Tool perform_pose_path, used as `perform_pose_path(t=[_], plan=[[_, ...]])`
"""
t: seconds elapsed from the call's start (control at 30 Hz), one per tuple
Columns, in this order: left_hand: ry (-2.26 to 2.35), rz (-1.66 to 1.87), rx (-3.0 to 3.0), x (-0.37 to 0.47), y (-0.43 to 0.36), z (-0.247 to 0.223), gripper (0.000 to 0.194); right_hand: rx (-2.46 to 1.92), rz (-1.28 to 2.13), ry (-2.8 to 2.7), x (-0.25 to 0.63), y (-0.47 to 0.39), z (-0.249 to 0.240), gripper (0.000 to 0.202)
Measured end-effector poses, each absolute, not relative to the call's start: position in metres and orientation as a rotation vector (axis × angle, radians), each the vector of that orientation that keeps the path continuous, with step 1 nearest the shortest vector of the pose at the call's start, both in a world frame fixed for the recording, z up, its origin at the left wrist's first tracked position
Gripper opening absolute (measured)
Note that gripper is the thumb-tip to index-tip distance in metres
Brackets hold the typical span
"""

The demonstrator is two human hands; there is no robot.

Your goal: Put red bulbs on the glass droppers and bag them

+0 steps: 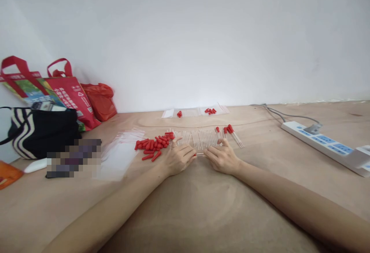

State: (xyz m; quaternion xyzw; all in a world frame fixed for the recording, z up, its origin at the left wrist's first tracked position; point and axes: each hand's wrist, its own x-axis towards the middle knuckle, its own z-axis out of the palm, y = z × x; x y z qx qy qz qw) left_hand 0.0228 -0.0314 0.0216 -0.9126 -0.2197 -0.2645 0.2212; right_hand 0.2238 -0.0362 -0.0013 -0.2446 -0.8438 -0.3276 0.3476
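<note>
Between my two hands lies a thin clear glass dropper tube point(200, 154), level and close over the table. My left hand point(179, 160) is closed on a red rubber bulb point(195, 155) at the tube's left end; most of the bulb is hidden by the fingers. My right hand point(222, 157) pinches the tube's other end. Left of my left hand is a pile of loose red rubber bulbs point(152, 144). A row of clear glass tubes point(206, 139) lies just beyond my hands. Several tubes with red bulbs on them point(230, 129) rest beyond my right hand.
Clear plastic bags point(118, 156) lie flat on the left. Bags with red bulbs and tubes point(190, 112) lie by the wall. A white power strip point(323, 141) with a plugged-in cable stands right. Shopping bags point(71, 95) and a black striped bag point(49, 129) crowd the far left.
</note>
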Motion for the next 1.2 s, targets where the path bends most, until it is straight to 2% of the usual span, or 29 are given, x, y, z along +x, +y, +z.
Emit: perform_pose_path(t=[0.17,0.33,0.83,1.0,1.1,1.2], plan=[[-0.71,-0.759,-2.544,0.022,-0.03,0.021,0.018,-0.747,-0.813,-2.18,0.219,-0.038,0.002,0.027],[-0.851,-0.814,-2.478,0.017,-0.028,0.022,0.017,-0.87,-0.789,-2.163,0.224,-0.039,0.006,0.02],[-0.766,-0.894,-2.54,0.019,-0.029,0.019,0.015,-0.878,-0.701,-2.209,0.225,-0.036,0.003,0.023],[-0.881,-0.883,-2.503,0.018,-0.028,0.019,0.013,-0.939,-0.803,-2.291,0.226,-0.033,0.009,0.02],[-0.974,-0.857,-2.467,0.017,-0.027,0.019,0.024,-1.099,-0.789,-2.244,0.235,-0.026,0.014,0.02],[-1.103,-0.83,-2.44,0.015,-0.026,0.019,0.033,-1.442,-0.631,-2.042,0.249,-0.014,0.017,0.018]])
